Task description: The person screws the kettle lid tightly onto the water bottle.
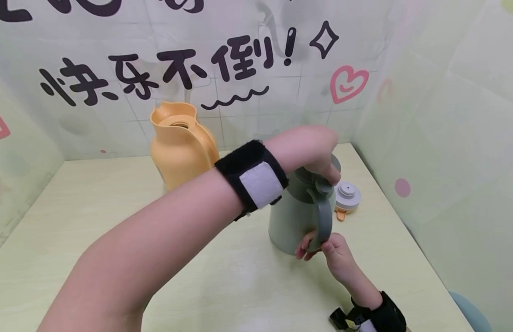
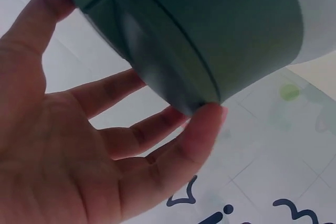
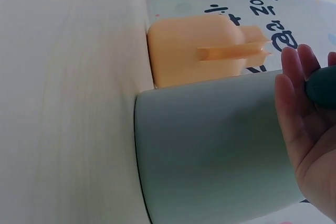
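A grey-green thermos jug (image 1: 283, 226) stands upright on the table, its handle facing me. My left hand (image 1: 316, 150) reaches across from the left and grips the dark green lid (image 2: 163, 45) from above. In the left wrist view, its fingertips touch the lid's rim, and one digit lies at the lever by the handle. Low on the handle (image 1: 324, 216), my right hand (image 1: 338, 258) holds the bottom end between thumb and fingers. The right wrist view shows those fingers beside the jug's wall, around the handle's rounded tip (image 3: 323, 87).
An orange jug (image 1: 177, 157) with an uncovered mouth stands at the back left, partly behind my left forearm. A white and orange stopper (image 1: 347, 196) lies right of the green jug. Printed walls (image 1: 281, 97) border the table (image 1: 223, 286) at the back and sides.
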Demonstrator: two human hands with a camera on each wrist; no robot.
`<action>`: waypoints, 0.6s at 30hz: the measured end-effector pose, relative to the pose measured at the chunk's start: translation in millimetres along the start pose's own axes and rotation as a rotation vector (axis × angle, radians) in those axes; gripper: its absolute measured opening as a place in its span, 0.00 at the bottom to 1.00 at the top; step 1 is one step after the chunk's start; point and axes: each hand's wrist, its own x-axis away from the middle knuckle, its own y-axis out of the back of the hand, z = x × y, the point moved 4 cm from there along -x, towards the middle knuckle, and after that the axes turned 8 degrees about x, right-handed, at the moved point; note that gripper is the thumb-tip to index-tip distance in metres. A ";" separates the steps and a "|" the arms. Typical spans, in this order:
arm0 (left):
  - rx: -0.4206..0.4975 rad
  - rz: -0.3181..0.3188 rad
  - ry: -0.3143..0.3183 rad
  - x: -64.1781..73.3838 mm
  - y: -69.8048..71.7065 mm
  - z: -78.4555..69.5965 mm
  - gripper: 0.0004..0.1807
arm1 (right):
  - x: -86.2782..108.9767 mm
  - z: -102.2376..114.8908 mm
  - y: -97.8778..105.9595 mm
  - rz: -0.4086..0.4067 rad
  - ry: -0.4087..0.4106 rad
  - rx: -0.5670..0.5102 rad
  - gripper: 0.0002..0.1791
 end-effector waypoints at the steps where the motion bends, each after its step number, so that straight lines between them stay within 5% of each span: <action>1: 0.018 -0.013 -0.015 0.1 -0.3 2.1 0.19 | 0.0 0.2 -0.1 -0.001 0.001 0.003 0.30; 10: 0.179 -0.142 -0.165 -0.4 -7.7 23.5 0.27 | 0.7 1.3 -1.1 -0.009 -0.014 0.006 0.31; 18: 0.513 -0.287 -0.239 1.5 -30.0 60.2 0.36 | 1.2 2.8 -1.7 -0.009 -0.017 0.032 0.31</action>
